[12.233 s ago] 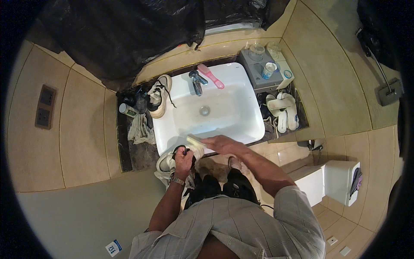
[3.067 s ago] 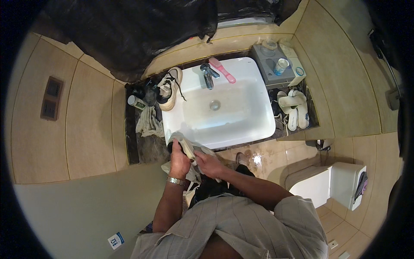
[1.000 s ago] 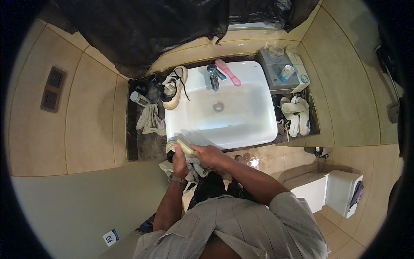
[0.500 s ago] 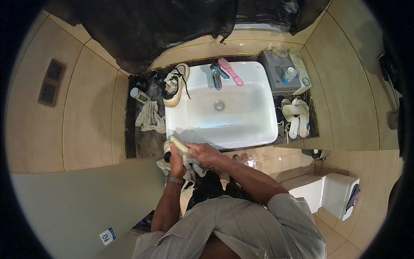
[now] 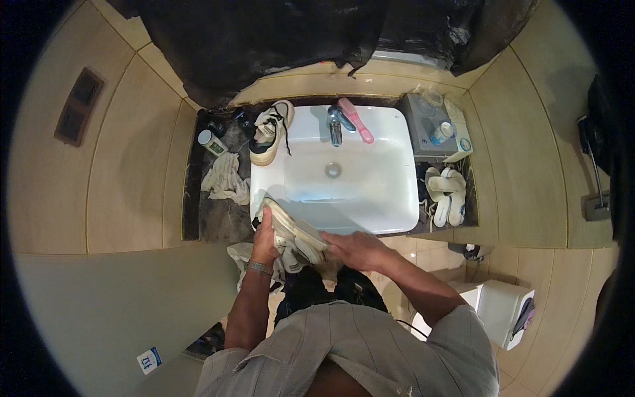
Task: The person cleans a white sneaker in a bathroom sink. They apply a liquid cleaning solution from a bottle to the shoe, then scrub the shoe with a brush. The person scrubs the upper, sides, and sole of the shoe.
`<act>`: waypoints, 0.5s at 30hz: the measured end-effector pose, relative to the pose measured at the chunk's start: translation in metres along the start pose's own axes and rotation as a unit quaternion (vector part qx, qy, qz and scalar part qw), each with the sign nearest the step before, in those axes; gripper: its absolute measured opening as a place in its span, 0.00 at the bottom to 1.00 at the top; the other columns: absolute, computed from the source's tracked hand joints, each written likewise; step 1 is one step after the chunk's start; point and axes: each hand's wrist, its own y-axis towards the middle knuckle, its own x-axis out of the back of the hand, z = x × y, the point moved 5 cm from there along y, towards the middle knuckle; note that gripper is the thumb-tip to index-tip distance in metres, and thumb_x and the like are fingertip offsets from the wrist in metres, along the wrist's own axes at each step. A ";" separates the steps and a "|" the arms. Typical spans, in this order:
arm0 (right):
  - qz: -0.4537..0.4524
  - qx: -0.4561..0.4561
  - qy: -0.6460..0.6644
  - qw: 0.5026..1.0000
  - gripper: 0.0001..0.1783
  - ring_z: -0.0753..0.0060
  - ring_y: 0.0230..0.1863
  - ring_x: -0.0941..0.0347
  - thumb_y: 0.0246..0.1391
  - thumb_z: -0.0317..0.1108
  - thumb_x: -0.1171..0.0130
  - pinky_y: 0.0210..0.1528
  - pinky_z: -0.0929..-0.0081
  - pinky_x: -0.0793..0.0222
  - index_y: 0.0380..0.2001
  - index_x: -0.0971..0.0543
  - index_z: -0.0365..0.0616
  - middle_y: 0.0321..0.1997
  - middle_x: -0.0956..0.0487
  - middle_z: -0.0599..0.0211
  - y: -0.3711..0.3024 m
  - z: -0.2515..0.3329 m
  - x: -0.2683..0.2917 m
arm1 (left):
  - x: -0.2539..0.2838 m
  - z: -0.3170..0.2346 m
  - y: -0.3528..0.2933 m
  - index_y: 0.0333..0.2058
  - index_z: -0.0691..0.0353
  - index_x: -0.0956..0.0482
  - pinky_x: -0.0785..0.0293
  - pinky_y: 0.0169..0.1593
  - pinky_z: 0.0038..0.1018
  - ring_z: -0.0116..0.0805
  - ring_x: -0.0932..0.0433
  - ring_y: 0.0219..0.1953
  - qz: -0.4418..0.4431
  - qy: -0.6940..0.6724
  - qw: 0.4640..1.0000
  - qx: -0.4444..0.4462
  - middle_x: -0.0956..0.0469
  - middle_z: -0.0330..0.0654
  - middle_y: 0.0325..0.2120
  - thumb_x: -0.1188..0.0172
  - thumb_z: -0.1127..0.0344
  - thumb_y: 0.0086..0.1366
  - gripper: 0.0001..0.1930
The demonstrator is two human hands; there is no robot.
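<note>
My left hand (image 5: 265,243) is closed round a white sneaker (image 5: 281,221) held over the sink's near left corner, its pale sole edge turned up. My right hand (image 5: 357,250) grips the end of a pale scrub brush (image 5: 309,234), which lies against the side of the shoe. The brush's bristles are hidden. Below the shoe hangs whitish material that I cannot make out clearly. A second white sneaker (image 5: 270,135) with dark laces rests on the left rim of the white sink (image 5: 383,198).
A crumpled pale cloth (image 5: 226,178) and a white jar (image 5: 212,142) sit on the dark counter at left. Behind the basin are a faucet (image 5: 335,129) and a pink brush (image 5: 357,122). At right are a grey box (image 5: 426,135) with a can (image 5: 442,132), and white slippers (image 5: 448,192).
My right hand has moved right and slightly down, carrying the brush along the shoe from the toe. My left hand keeps its hold, and the head view has shifted a little.
</note>
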 end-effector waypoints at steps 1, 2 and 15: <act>-0.023 0.019 -0.013 0.999 0.28 0.34 0.44 0.20 0.72 0.48 0.56 0.51 0.43 0.26 0.71 0.35 0.53 0.44 0.17 0.40 -0.006 0.000 -0.003 | -0.003 -0.001 0.000 0.56 0.66 0.22 0.20 0.50 0.33 0.35 0.18 0.44 0.000 0.016 1.000 0.009 0.18 0.42 0.46 0.50 0.33 0.74 0.36; -0.047 0.038 -0.026 0.998 0.28 0.33 0.43 0.19 0.72 0.48 0.56 0.50 0.41 0.26 0.71 0.35 0.52 0.43 0.17 0.39 -0.009 0.000 -0.002 | -0.005 -0.002 0.000 0.56 0.66 0.22 0.20 0.49 0.33 0.35 0.18 0.43 -0.001 0.032 0.999 0.019 0.18 0.42 0.46 0.50 0.33 0.74 0.36; 0.040 -0.089 -0.102 0.990 0.29 0.36 0.41 0.19 0.72 0.46 0.57 0.49 0.43 0.24 0.72 0.36 0.53 0.43 0.16 0.43 -0.005 0.024 0.025 | -0.017 -0.016 -0.011 0.49 0.71 0.19 0.25 0.41 0.32 0.32 0.24 0.37 -0.130 0.131 0.983 -0.019 0.20 0.43 0.38 0.47 0.33 0.73 0.37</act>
